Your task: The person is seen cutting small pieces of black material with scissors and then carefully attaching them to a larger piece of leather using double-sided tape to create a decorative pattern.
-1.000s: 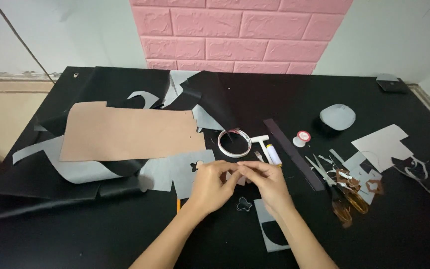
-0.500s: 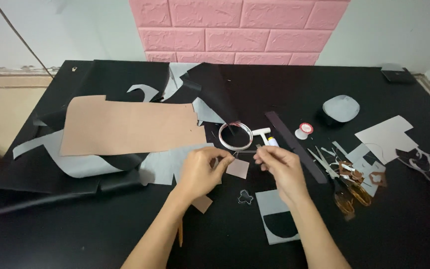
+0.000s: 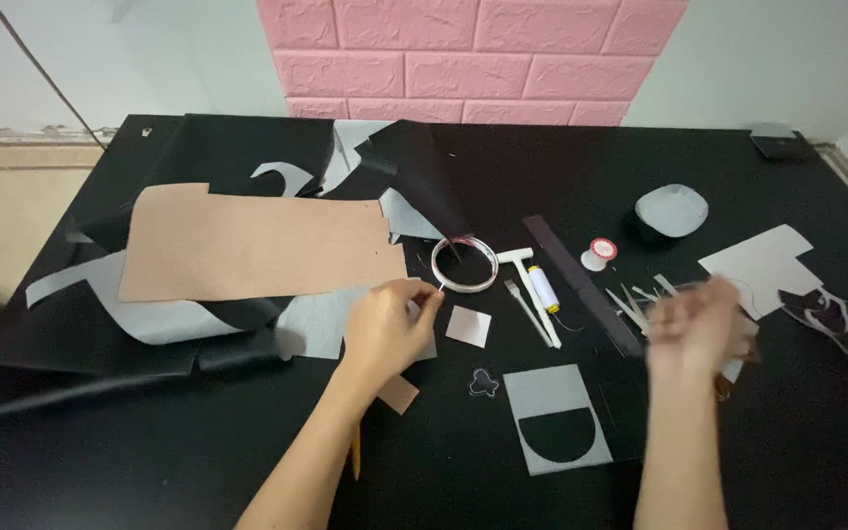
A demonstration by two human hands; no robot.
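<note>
- A black tabletop [image 3: 247, 461] seen from above, strewn with cut pieces of leather-like sheet, set against a pink brick wall panel [image 3: 473, 49]
- The left hand [image 3: 385, 329] rests near the middle, its grip narrow, thumb and forefinger pinching a thin white strip [image 3: 438, 288] whose tip points toward a ring of white tape [image 3: 463, 264]
- A small pale pink square [image 3: 468, 327] lies flat just beside that hand, apart from the fingers
- The right hand [image 3: 696, 329] is raised further right and blurred; whether its grip is wide or closed I cannot tell
- It hangs over a heap of pale scraps [image 3: 640, 294], hiding part of it
- Between the hands lie a white T-shaped tool [image 3: 527, 280], a small yellow-tipped tube [image 3: 544, 288] and a long dark strip [image 3: 581, 285]
- A large tan sheet [image 3: 247, 245] lies to the left over black and grey sheets
- Nearer the viewer sits a grey square with a black half-circle [image 3: 554, 420], and a small black cut-out shape [image 3: 484, 383]
- A small tan scrap [image 3: 399, 394] lies partly under the left wrist
- A red-and-white thread spool [image 3: 598, 253] and a grey oval case [image 3: 671, 211] sit farther back
</note>
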